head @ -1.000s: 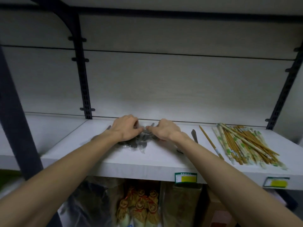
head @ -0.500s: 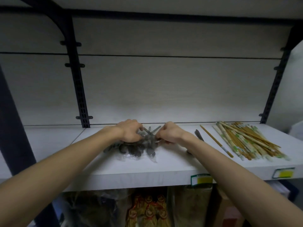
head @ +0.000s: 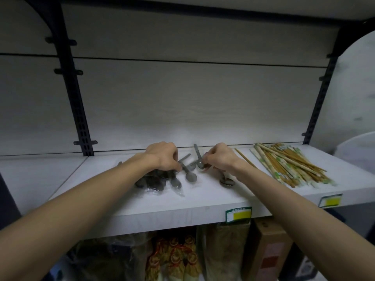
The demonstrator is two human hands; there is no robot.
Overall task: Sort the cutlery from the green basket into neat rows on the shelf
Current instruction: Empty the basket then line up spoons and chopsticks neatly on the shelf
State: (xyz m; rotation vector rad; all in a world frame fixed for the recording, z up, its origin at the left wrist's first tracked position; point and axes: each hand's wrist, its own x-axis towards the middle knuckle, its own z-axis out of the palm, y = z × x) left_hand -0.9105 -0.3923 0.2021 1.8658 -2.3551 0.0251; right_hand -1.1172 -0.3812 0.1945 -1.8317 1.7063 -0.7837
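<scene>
**Spoons sorted by hand on shelf**

Spoons (head: 162,180), wrapped in clear plastic, lie mid-shelf (head: 125,201). Left hand (head: 163,157) curls onto the pile's handles; right hand (head: 218,158) pinches one spoon (head: 198,157) w/ fingers & thumb. Chopsticks (head: 288,165) heaped to the right, well apart.

A pale grey-white laminate shelf board (head: 142,199) is noted, carried on black slotted metal uprights (head: 81,118). Grey metal spoons in clear wrap (head: 190,176) are recorded. Tan wooden chopsticks in white sleeves printed with green (head: 288,167) are observed. Green-bordered yellow price labels (head: 238,214) are seen.
</scene>
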